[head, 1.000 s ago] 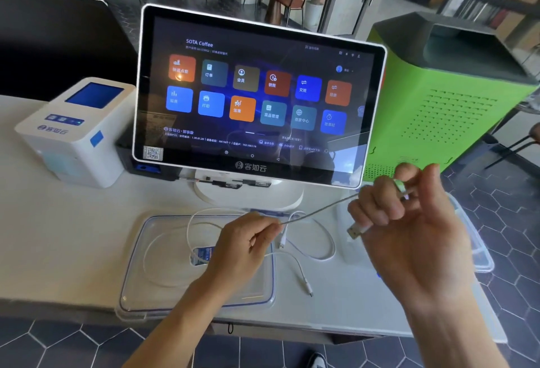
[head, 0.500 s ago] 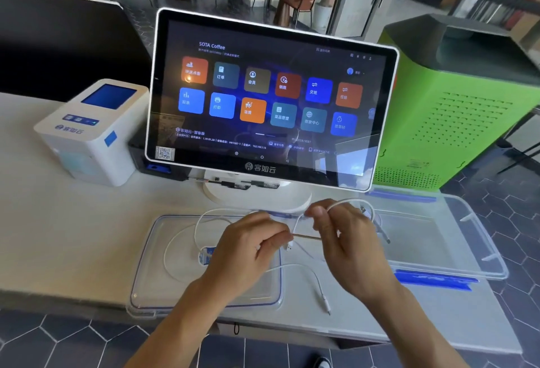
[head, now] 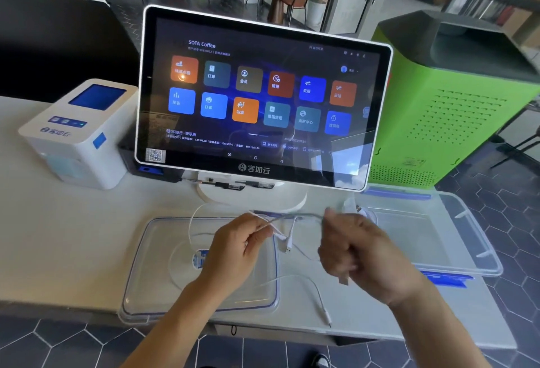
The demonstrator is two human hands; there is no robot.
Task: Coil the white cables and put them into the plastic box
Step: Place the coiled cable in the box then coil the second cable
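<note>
My left hand (head: 236, 247) pinches a thin white cable (head: 287, 217) between thumb and fingers above the clear lid (head: 137, 274). The cable stretches right to my right hand (head: 350, 247), whose curled fingers grip it; that hand is blurred with motion. Plug ends (head: 287, 246) dangle between the two hands. More white cable (head: 315, 288) lies in loose loops on the lid and the table, ending in a plug near the front edge. The clear plastic box (head: 479, 247) with blue clips stands open on the table, just right of my right hand.
A touchscreen terminal (head: 263, 98) on a white stand rises right behind my hands. A white receipt printer (head: 79, 133) sits at the back left. A green cabinet (head: 455, 98) stands beyond the table's right end. The table's front edge (head: 87, 307) runs under my forearms.
My right hand, high and far right a second ago with the cable pulled taut, came down next to my left hand, then moved right and low again. My left hand kept its pinch.
</note>
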